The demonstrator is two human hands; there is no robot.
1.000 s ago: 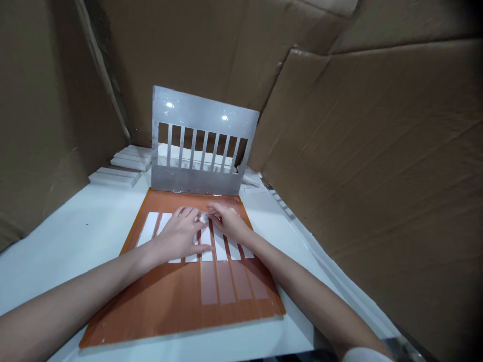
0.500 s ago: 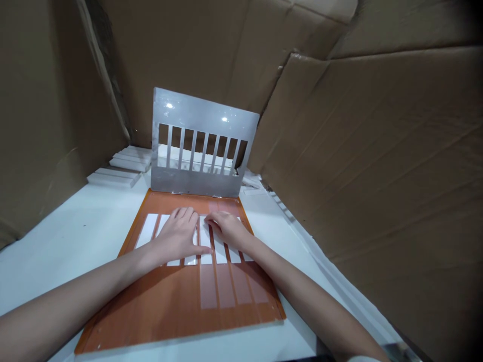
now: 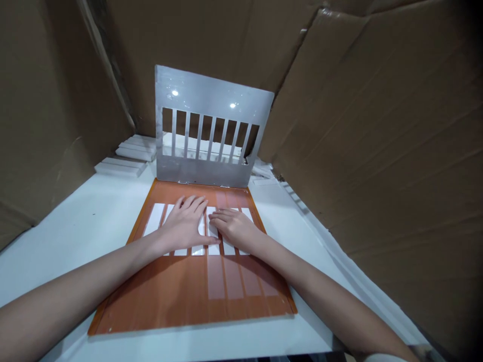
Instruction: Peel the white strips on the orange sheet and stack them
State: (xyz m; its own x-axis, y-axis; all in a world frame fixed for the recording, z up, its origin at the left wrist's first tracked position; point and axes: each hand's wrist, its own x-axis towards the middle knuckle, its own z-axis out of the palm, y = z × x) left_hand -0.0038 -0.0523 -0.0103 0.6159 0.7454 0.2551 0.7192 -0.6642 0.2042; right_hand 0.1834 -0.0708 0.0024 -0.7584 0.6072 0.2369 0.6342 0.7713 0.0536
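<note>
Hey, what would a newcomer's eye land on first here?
Probably the slotted metal plate, upright at the far edge of the orange board. Next, the left hand and right hand, lying side by side over the white strips on that board.

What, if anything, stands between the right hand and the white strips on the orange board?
Nothing visible: the right hand is right over some of the white strips. The left hand lies alongside, over others, and the slotted grey panel stands beyond both, at the far edge of the orange board.
</note>
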